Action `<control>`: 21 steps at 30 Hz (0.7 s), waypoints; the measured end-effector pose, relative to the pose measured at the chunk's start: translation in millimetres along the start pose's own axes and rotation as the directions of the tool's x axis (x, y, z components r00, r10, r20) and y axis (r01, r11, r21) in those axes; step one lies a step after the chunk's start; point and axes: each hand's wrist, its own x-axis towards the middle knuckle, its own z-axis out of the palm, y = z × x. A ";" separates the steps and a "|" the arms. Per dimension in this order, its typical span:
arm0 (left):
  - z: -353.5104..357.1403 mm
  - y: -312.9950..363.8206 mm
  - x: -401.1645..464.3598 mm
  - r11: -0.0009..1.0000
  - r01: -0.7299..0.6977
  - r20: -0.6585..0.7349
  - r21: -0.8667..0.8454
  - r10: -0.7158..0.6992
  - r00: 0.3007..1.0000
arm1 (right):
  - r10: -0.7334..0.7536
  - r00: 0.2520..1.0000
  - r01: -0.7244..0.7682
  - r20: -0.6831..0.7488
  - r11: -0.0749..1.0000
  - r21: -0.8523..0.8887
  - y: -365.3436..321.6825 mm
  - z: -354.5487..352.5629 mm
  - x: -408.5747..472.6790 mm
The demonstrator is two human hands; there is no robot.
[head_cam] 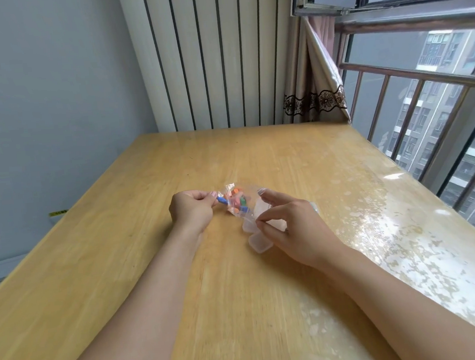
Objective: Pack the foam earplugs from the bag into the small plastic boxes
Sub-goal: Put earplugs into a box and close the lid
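Left hand [194, 208] curled, thumb and forefinger pinching a blue earplug [221, 200] at the left edge of the bag [236, 199]; whether the plug is clear of the bag's mouth or held through the film, cannot tell. Right hand [288, 224] just right of the bag, fingers bent, thumb and fingertips pinching the small plastic boxes [258, 229], which sit touching the bag's near-right corner; one box [260, 244] pokes out nearer the person, under the palm; count of boxes and whether any lid is open, cannot tell, the plastic being clear and half hidden.

Progress, as judged: early; the bag is full of mixed plugs [236, 201], orange, green, blue, red; no colour shows inside any box; so nearly all packing is left, this blue plug likely among the first.

Surroundings: bag lies mid-way across the wooden table [122, 245]; radiator [206, 54] on the wall well beyond the bag; curtain [314, 88] and railed window [423, 94] far right of it; glossy patchy glare on the table right of the bag. In the way: little; the crinkled bag film and the right hand's cover over the boxes may hinder aim.
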 end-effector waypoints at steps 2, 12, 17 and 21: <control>-3.8 -1.1 1.9 1.000 -0.018 -0.072 -0.011 0.017 0.997 | 0.035 0.999 -0.035 -0.024 0.999 -0.001 1.0 -0.9 -0.3; 2.2 -6.3 5.2 0.997 0.035 0.011 0.071 -0.035 0.999 | -0.008 0.999 0.005 0.044 0.998 0.068 -5.9 0.8 -1.9; -2.5 2.4 4.5 0.970 0.018 0.034 -0.244 -0.010 0.999 | 0.028 0.999 -0.028 0.047 1.000 -0.006 -5.6 -2.5 -3.0; -1.4 13.9 -4.8 0.882 0.004 0.183 -0.472 0.094 0.979 | 0.049 0.995 -0.043 0.085 0.997 -0.067 -9.2 -4.3 -3.6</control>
